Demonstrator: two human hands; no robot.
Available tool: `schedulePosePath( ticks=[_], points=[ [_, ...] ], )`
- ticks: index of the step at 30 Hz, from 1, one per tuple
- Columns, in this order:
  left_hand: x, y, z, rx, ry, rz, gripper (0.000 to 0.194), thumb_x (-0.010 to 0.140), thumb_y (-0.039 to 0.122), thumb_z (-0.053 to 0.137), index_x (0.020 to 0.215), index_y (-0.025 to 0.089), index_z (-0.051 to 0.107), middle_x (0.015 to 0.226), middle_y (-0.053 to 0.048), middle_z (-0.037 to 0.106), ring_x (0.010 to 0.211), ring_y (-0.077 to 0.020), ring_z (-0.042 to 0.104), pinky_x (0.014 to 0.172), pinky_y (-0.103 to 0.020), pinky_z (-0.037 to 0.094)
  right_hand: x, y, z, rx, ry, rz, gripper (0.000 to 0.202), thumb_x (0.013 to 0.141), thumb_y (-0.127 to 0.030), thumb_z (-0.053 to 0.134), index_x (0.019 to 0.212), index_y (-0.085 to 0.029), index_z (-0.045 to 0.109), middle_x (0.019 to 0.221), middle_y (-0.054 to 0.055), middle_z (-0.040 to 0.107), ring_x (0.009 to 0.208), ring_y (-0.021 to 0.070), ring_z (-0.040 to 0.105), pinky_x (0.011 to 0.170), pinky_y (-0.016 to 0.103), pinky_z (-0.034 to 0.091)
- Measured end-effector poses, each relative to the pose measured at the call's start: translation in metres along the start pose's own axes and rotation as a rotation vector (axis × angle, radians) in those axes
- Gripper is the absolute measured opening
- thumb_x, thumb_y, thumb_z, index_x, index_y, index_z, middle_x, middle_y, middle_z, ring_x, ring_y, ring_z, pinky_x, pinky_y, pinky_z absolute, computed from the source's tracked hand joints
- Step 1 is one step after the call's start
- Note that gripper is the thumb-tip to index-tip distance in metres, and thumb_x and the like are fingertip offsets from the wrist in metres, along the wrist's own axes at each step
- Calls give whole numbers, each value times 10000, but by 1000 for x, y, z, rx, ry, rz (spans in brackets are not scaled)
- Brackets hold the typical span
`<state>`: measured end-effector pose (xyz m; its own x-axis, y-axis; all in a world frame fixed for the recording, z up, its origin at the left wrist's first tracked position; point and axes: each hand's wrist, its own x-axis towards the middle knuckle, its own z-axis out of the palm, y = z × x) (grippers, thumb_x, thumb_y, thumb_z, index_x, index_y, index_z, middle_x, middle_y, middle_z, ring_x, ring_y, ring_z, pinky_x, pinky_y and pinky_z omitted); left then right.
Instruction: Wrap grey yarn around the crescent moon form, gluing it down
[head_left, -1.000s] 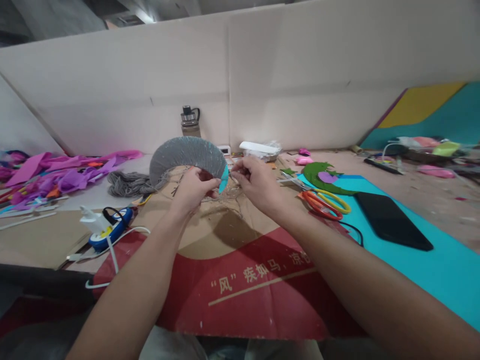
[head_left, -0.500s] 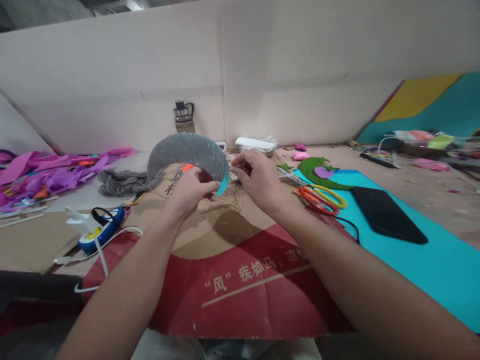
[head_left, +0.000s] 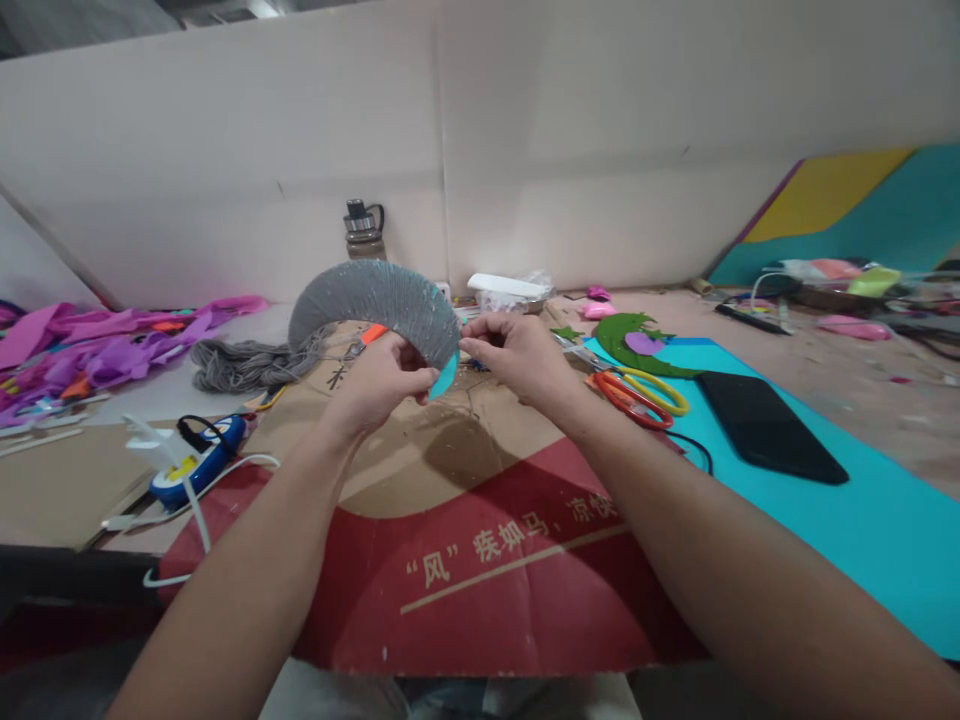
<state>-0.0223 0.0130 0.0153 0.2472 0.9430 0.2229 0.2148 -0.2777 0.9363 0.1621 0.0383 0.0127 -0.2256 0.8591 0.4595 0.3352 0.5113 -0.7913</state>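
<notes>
A crescent-shaped piece wrapped in grey yarn (head_left: 352, 290) is held up over the cardboard, its turquoise end (head_left: 444, 378) bare. My left hand (head_left: 386, 385) grips the crescent near that end, with the thumb in front and the other fingers partly hidden behind it. At the edge of the wrapping, my right hand (head_left: 514, 350) is closed in a pinch, its fingertips close against the yarn. What lies between those fingertips is too small to make out. A loose grey yarn bundle (head_left: 244, 366) rests left of the crescent. A bit of orange (head_left: 373, 333) shows behind my left hand.
Red and brown cardboard (head_left: 480, 590) lies beneath my arms. On the right are scissors (head_left: 637, 395), a black phone (head_left: 772, 425), a turquoise sheet (head_left: 892, 560) and a green cut-out (head_left: 626, 345). A blue power strip (head_left: 199, 465) with white cables sits left; a bottle (head_left: 364, 232) stands behind.
My right fingertips have come in closer against the crescent's right edge. The crescent has shifted very slightly left in view, still in my left hand.
</notes>
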Motion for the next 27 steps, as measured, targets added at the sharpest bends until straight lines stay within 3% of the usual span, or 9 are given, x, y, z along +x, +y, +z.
schedulePosePath(
  ticks=[7, 12, 16, 19, 23, 27],
  points=[
    [-3, 4, -3, -27, -63, -19, 136, 633, 142, 682, 757, 155, 627, 657, 0, 608, 532, -95, 543, 479, -208, 436, -4, 3, 0, 170, -119, 85, 134, 778, -287, 576, 679, -198, 564, 568, -63, 431, 514, 90, 347, 517, 265, 264],
    [-3, 6, -1, -13, -30, -110, 117, 612, 148, 715, 692, 151, 629, 626, -5, 599, 534, -95, 528, 438, -186, 410, -5, 6, 3, 161, -88, 98, 141, 767, -288, 576, 661, -205, 533, 570, -58, 429, 530, 98, 341, 520, 264, 260],
    [-2, 2, 4, -159, -23, -134, 226, 605, 172, 743, 812, 139, 658, 759, -43, 665, 678, -141, 617, 593, -256, 549, -7, 4, 7, 121, -37, 92, 86, 744, -229, 562, 667, -197, 544, 617, -41, 484, 565, 105, 385, 560, 265, 299],
    [0, -4, 7, -221, -27, -92, 358, 596, 174, 761, 932, 121, 647, 913, -89, 701, 792, -173, 657, 694, -306, 578, -9, 1, 8, 128, -26, 100, 66, 740, -221, 559, 681, -190, 555, 646, -29, 514, 590, 109, 412, 580, 261, 314],
    [1, -9, 9, -132, 63, -26, 364, 601, 169, 760, 936, 122, 626, 885, -84, 706, 726, -165, 657, 608, -271, 554, -12, -4, 9, 128, -26, 121, 64, 735, -229, 566, 688, -186, 560, 643, -31, 514, 589, 109, 405, 577, 258, 307],
    [0, -3, 6, -102, 48, -46, 332, 606, 169, 749, 916, 128, 635, 895, -90, 713, 713, -164, 653, 556, -255, 535, -13, -5, 8, 125, -18, 128, 66, 732, -239, 566, 691, -188, 562, 644, -30, 515, 588, 114, 405, 574, 263, 308]
  ],
)
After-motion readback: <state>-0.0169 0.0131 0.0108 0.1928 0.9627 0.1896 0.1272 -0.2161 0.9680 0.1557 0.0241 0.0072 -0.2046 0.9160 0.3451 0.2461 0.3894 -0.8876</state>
